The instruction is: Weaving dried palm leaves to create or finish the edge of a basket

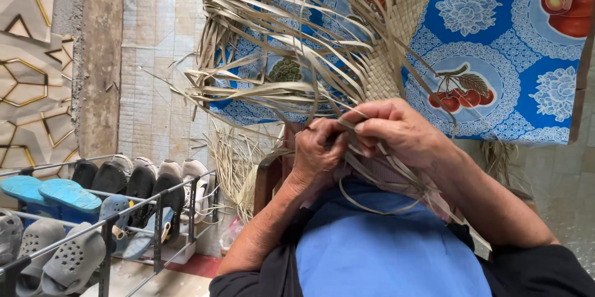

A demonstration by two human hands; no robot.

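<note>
Setting: tiled wall and floor [155, 55] are filling the background; a blue fruit-patterned cloth [514, 55] is hanging or lying behind my work, and I cannot tell which.
Work piece: a half-woven palm-leaf mat [396, 43] is rising from my hands toward the top of the view, its finished band running up and to the right.
Loose ends: unwoven strips [266, 67] are fanning out to the left and upward from the woven edge, their long axes lying mostly level; a few are trailing down over my blue lap cloth [384, 247].
Left hand [317, 148]: my grip is closing around a bundle of strips just below the woven edge, fingers curled tight.
Right hand [396, 129]: my grip is pinching a strip, fingertips touching those of the other hand; this hand is sitting nearer the woven band.
Key relation: the mat is lying directly above and ahead of both grips, with the weaving edge right at my fingertips, so the next strip is coming from the left fan.
Open room: space is opening to the left among the loose ends; the right is being closed off by the woven band and my forearm.
Nearby: a metal shoe rack [105, 210] is standing at lower left, well apart, carrying sandals and clogs [68, 260].
</note>
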